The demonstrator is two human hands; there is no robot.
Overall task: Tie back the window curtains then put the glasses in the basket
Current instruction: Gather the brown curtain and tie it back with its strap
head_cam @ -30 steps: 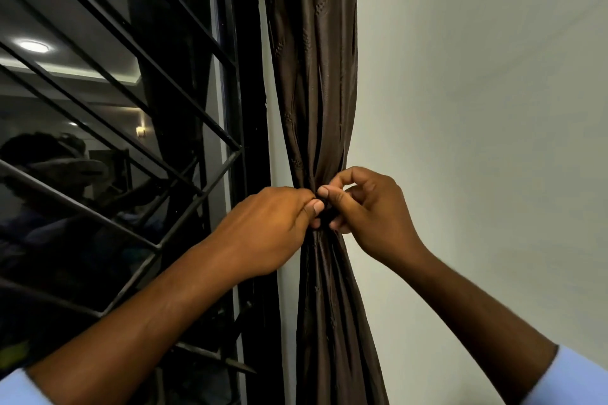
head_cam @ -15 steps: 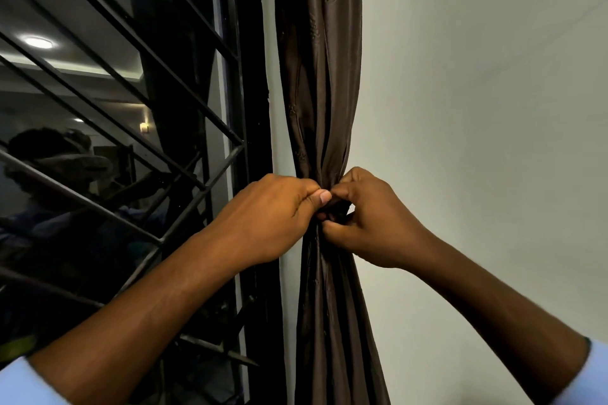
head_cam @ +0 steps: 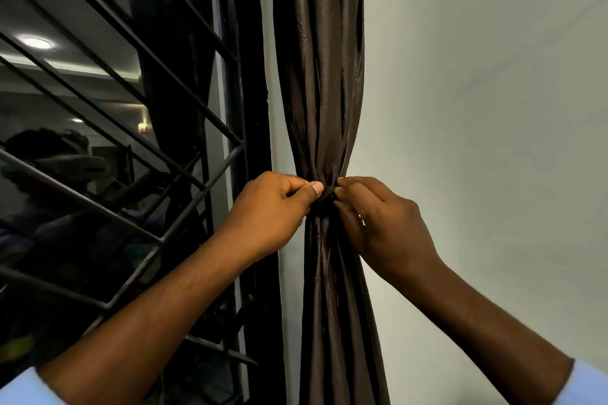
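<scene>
The brown curtain (head_cam: 324,76) hangs gathered between the barred window (head_cam: 125,148) and the wall (head_cam: 477,108). The left hand (head_cam: 266,210) and right hand (head_cam: 385,220) pinch a dark band (head_cam: 325,199) at its cinched waist, fingers closed tight. The band, probably a tie-back, is mostly hidden by fingertips; curtain top and hem are cut off.

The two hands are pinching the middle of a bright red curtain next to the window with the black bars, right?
Not quite. The curtain is dark brown, not bright red, as the head view shows. The rest is right: the left hand and right hand pinch it at its gathered middle, next to the window with the black bars.
</scene>
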